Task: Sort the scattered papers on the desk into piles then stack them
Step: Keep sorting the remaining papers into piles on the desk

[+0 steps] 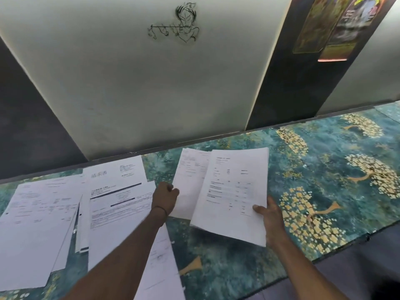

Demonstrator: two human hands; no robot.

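Note:
My right hand grips the lower right edge of a printed white sheet, held tilted above the desk. Behind it lies or hangs another printed sheet, and my left hand is closed on its left edge. Several more white papers are scattered on the left: a sheet with a dark bar across it, a sheet with large characters near the wall, overlapping pages at far left, and one sheet partly under my left forearm.
The desk carries a teal cloth with golden tree patterns. A pale wall with a line drawing rises right behind the desk. The cloth's front edge runs diagonally at the right, with grey floor beyond.

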